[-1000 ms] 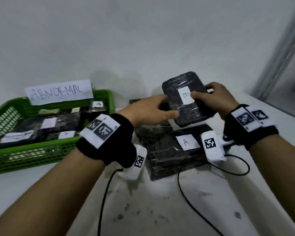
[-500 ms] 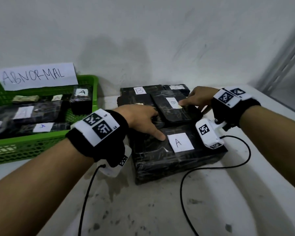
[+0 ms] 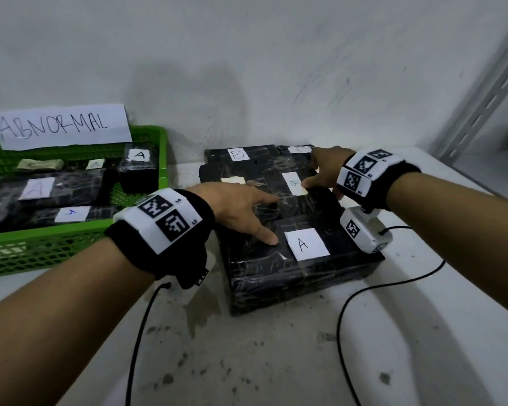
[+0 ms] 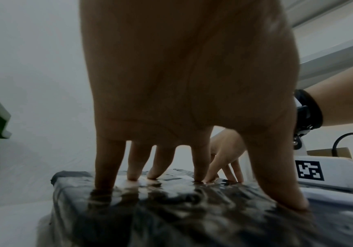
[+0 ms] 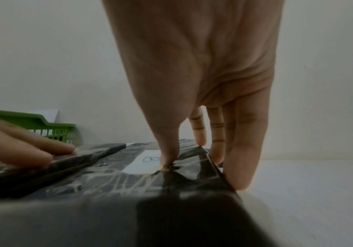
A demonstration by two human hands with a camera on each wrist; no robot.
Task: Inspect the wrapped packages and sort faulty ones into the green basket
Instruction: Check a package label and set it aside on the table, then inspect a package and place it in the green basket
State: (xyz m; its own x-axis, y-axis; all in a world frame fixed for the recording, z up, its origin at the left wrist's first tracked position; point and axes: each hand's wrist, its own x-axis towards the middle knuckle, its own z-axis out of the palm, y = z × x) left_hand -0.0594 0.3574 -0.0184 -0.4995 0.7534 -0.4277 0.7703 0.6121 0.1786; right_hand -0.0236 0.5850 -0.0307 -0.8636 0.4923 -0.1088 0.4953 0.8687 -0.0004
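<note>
Since half a second ago little has shifted: both hands are kept on the stack of black wrapped packages, and the package labelled B (image 3: 298,189), held up in the air a second ago, is now laid flat on top of the stack. Fingers of the left hand (image 3: 241,208) are spread wide and straight, their tips pressed onto the shiny wrap; under the thumb tip lies the large package labelled A (image 3: 294,259), whose white label sits just beside that thumb. Nothing is gripped by this hand. On the right hand (image 3: 324,171), the thumb is pressed on the top of the B package at the edge of its label, while the other fingers (image 5: 243,150) are laid straight down along its far side edge, so the package is pinched narrowly between thumb and fingers. Well to the outside of the left fingers, the green basket (image 3: 71,247) is seen with several wrapped packages inside and a paper sign reading ABNORMAL (image 3: 59,127) at its back.
</note>
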